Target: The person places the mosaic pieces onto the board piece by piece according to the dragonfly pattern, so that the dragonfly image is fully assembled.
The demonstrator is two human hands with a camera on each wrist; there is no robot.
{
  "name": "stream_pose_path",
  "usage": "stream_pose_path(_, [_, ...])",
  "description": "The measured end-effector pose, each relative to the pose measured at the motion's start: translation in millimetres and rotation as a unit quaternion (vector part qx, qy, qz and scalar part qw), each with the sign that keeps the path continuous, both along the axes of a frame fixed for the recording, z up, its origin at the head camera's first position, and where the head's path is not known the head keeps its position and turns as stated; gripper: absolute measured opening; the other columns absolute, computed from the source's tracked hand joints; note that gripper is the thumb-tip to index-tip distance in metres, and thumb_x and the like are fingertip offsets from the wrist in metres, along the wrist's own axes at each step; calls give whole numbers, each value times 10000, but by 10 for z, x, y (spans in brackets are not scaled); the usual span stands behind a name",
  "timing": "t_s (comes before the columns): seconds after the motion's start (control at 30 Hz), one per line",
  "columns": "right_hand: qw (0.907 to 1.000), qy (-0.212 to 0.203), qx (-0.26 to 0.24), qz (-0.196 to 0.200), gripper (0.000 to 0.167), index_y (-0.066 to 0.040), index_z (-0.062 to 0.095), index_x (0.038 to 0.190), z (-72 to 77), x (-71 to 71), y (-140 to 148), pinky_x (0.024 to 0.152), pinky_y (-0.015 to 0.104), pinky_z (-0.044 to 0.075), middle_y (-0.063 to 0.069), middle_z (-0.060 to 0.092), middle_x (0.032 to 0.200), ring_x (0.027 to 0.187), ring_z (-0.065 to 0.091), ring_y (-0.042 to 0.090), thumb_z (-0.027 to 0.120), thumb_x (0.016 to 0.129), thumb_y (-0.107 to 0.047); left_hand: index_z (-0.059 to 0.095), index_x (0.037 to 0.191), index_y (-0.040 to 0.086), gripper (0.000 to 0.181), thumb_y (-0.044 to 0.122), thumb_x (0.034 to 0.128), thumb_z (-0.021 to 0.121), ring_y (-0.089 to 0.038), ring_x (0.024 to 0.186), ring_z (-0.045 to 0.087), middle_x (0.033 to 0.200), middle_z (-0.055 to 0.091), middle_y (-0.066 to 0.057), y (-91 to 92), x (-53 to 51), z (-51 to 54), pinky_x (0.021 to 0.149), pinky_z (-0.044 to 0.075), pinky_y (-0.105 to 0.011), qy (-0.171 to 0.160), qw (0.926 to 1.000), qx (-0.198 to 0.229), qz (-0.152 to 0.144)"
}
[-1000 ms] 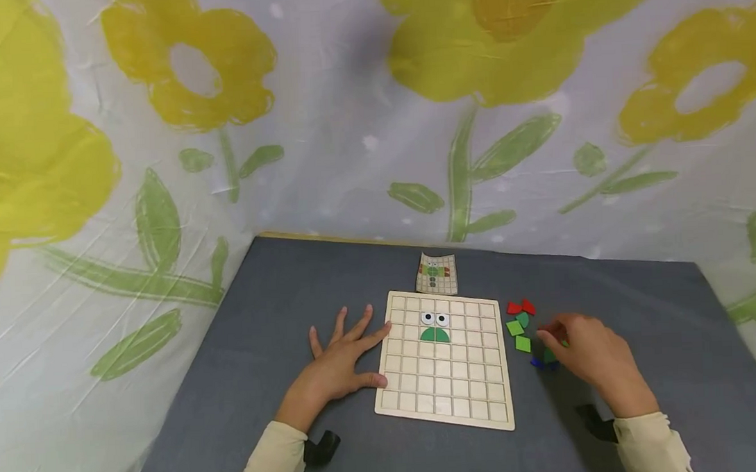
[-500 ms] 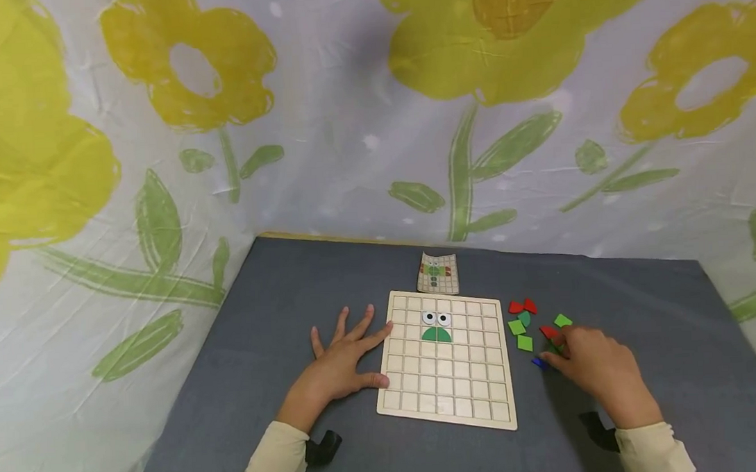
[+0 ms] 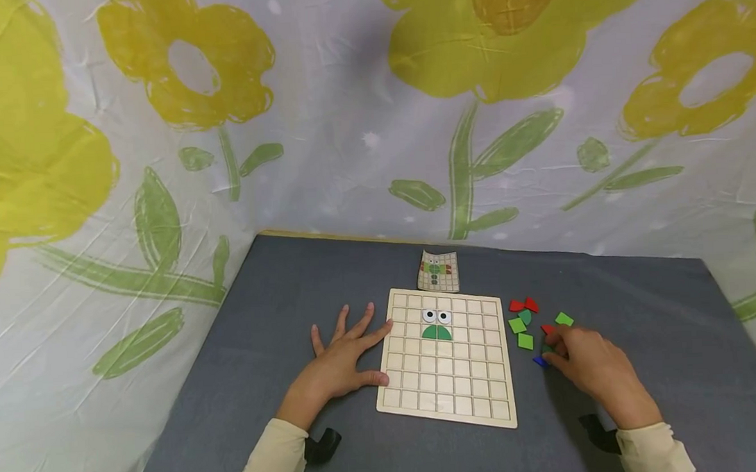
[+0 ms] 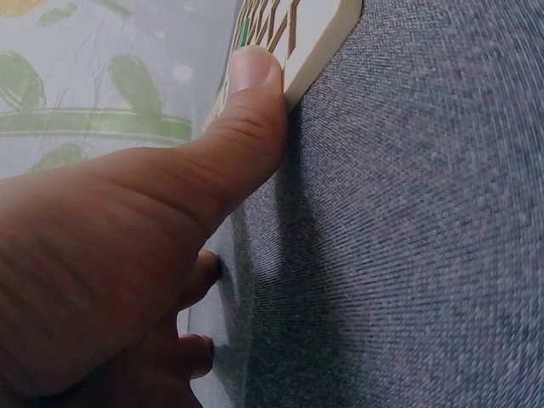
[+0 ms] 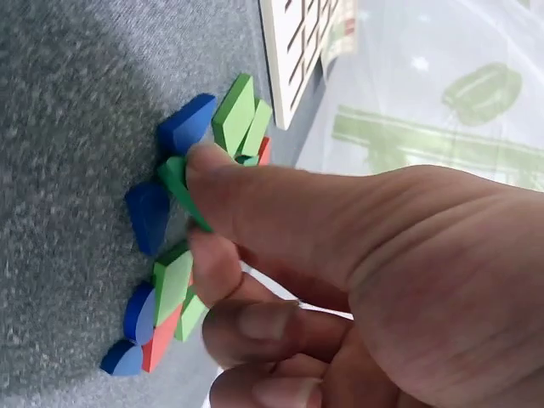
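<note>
Dark green piece (image 5: 177,181), pinched by right hand (image 3: 595,364), is near blue pieces (image 5: 148,218).

Dark green piece (image 5: 179,189), now between right fingers (image 5: 217,265)

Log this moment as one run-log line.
Left hand: touching wooden grid board | Right hand: pinching green piece | On board: two eye tiles, two green quarter-circles
</note>
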State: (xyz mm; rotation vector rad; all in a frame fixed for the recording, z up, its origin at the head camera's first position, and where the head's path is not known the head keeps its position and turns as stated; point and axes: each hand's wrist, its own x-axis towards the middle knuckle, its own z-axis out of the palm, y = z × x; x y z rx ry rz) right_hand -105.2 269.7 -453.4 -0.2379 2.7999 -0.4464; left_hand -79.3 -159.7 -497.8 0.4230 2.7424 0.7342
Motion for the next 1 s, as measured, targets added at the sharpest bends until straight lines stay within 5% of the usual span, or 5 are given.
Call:
stream_pose_path(0.33, [9938, 868, -617, 317, 144, -115, 783, 1087, 51, 25, -171, 632, 415, 561, 38, 764, 1034, 940, 721, 342, 808, 945, -129, 366, 1651, 397, 967, 595, 813, 807, -441, 1616, -100, 1778, 106, 1, -4, -21, 20, 1088, -135, -868, -7, 10000, 7, -26])
stream_pose_path(0.6, [9846, 1158, -1016, 824, 151, -138, 790, 1094, 105, -10, -640, 613, 275, 487, -13, 748, 1069, 769, 619, 59, 808, 946, -110, 362, 1650, 407, 960, 598, 818, 801, -429, 1617, -110, 1779, 99, 10, -10, -19, 2, 1093, -136, -863, -37, 10000, -39, -23])
stream_pose_path(1.0, [9765, 1259, -1015, 1424, 170, -144, 796, 1069, 66, -100, -1226, 676, 280, 553, -56, 738, 1001, 811, 680, 91, 841, 912, -96, 361, 1651, 409, 955, 584, 824, 806, -430, 1618, -109, 1781, 99, 9, -6, -8, 20, 1098, -128, -862, -88, 9999, -82, -14])
